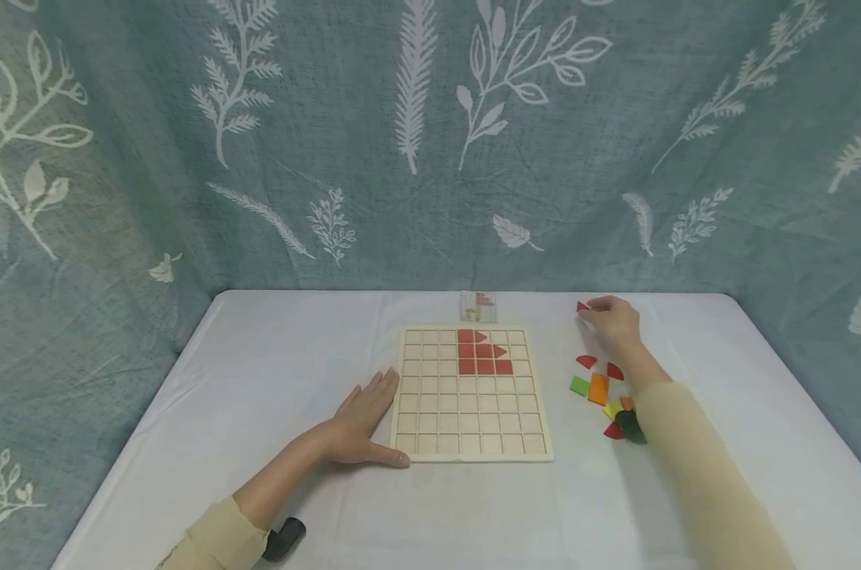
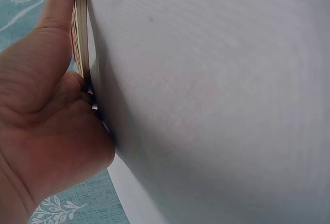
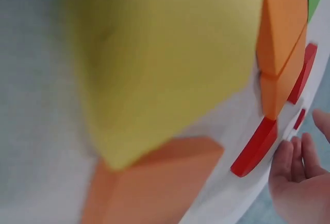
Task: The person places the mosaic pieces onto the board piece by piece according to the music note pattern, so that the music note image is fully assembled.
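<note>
Your right hand [image 1: 616, 321] is at a red wedge [image 1: 581, 305] that lies beyond the board's far right corner; its visible corner points up and to the left, while your fingers hide enough of it that you cannot tell its long axis. On the wooden grid board [image 1: 471, 393], which sits square to you, two red triangles [image 1: 500, 351] point right, each ending a row of red squares [image 1: 484, 366], with a third row of squares on the near side. A small pattern card [image 1: 478, 307] lies just past the board's far edge. Between the board and your right sleeve [image 1: 708, 475] are more red wedges [image 1: 586, 362], a green block [image 1: 580, 386], an orange block [image 1: 597, 389] whose long axis runs away from you, a yellow piece [image 1: 612, 410] and a dark green piece [image 1: 631, 426]; the sleeve covers part of this group. Your hands are well apart. Your left hand [image 1: 359, 423] is spread along the board's left edge, thumb at the near left corner, well away from the wedge. The wedge is right by your right fingertips, but you cannot tell whether they pinch it or only reach it.
</note>
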